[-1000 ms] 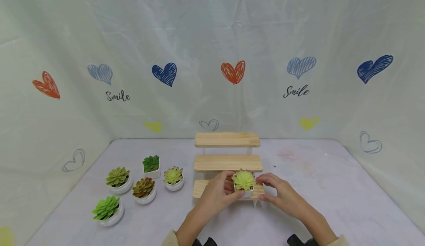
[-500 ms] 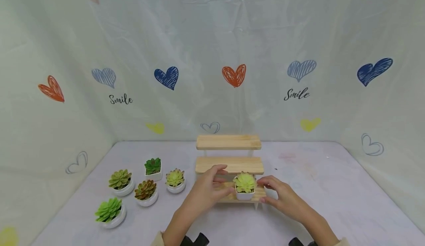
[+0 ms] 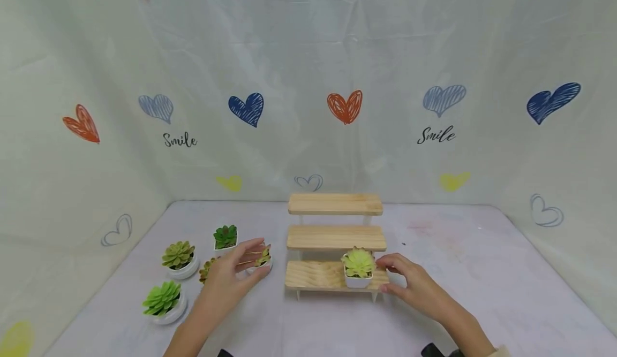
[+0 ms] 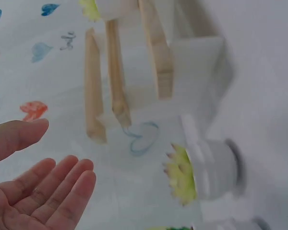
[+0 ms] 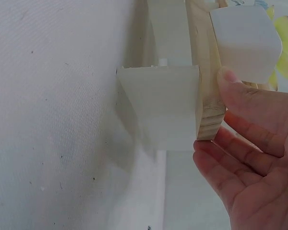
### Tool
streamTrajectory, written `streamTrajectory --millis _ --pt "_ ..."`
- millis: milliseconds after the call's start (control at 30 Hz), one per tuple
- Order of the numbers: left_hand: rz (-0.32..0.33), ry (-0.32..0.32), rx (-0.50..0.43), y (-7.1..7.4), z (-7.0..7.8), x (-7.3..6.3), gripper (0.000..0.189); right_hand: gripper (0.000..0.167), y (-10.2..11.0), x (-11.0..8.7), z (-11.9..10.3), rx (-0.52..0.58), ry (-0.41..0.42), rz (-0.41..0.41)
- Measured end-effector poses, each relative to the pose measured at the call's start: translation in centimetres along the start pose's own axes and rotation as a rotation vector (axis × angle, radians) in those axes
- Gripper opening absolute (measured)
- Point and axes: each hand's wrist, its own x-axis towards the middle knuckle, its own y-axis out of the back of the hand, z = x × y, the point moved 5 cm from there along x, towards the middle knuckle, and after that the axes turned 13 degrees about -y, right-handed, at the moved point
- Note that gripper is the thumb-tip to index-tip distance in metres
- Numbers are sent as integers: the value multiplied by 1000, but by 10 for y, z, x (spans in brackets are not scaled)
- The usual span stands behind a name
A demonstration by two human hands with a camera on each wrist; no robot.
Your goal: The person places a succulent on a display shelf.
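Observation:
My left hand (image 3: 228, 278) is spread with loose fingers around a small yellow-green succulent (image 3: 263, 257) in a round white pot; in the left wrist view a gap shows between the fingers and that succulent (image 4: 180, 175). My right hand (image 3: 413, 283) holds the right end of the lowest board of a three-tier wooden display stand (image 3: 313, 275), thumb (image 5: 237, 88) against the board beside a pot. That square white pot holds a pale green succulent (image 3: 359, 263) and stands upright on the board's right half.
Left of the stand are more potted succulents: a dark green one (image 3: 225, 236), an olive one (image 3: 178, 255), a bright green one (image 3: 163, 299) and a reddish-brown one (image 3: 205, 270), partly hidden by my left hand. A heart-printed curtain (image 3: 299, 148) hangs behind the table.
My left hand has let go of the square-potted succulent on the lowest board and moved left to the round-potted one. The right hand stays at the stand's right end.

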Motion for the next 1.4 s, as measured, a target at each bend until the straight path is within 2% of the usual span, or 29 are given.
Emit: streamTrajectory --millis 100,233,300,400,533,733,900,1000,1167,1300,1400 --pt "4 15 97 24 -10 -13 46 38 -1 0 0 -3 -6 -6" --pt "60 -1 217 56 -24 -30 46 38 -1 0 -1 -9 4 -3" --pt "94 -10 253 70 -30 -37 47 38 0 0 -2 -11 12 5" --pt "108 25 268 87 -41 -48 46 37 0 0 -2 -13 12 14" --pt "106 96 295 103 -57 -61 49 37 2 0 -1 -18 -1 12" --pt "107 128 361 124 -80 -78 54 36 1 -1 0 -16 14 15" --pt "78 214 325 135 -102 -93 57 36 1 0 0 -7 25 12" --pt "33 288 292 138 -117 -101 61 37 1 0 1 1 11 2" --pt "-145 436 284 137 -139 -108 75 38 0 0 1 2 0 -4" --pt "-262 527 255 130 -148 -108 87 37 0 -1 1 -5 0 -2" --pt "-307 565 237 127 -151 -107 90 37 -1 0 0 -7 -2 2"
